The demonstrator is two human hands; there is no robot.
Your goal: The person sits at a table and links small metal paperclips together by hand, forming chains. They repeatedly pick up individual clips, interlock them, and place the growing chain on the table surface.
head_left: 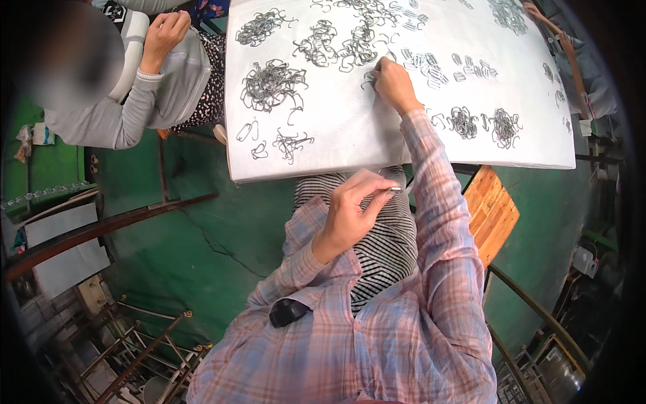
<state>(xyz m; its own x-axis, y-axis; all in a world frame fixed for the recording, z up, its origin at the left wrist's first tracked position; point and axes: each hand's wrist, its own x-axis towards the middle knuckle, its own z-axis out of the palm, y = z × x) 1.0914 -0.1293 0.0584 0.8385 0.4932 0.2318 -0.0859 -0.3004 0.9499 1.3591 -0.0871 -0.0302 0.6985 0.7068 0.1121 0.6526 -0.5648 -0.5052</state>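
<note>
In front of my lap, my left hand (pixel 353 210) pinches a small shiny metal piece (pixel 395 189) between thumb and fingertips; its exact kind is too small to tell. My right hand (pixel 395 86) reaches out over the white table (pixel 336 135), fingers drawn together at the near edge of the loose bent wire hooks (pixel 358 50). What sits between those fingertips, if anything, is hidden. Just right of them lie rows of small oblong metal pieces (pixel 422 66). A tangled heap of dark wire hooks (pixel 271 85) lies to the left.
Two round piles of metal pieces (pixel 463 122) lie near the table's right front. Another person (pixel 168 81) sits at the left side, and a further person's arm (pixel 565 47) shows at the far right. A wooden stool top (pixel 492 209) stands beside my right leg.
</note>
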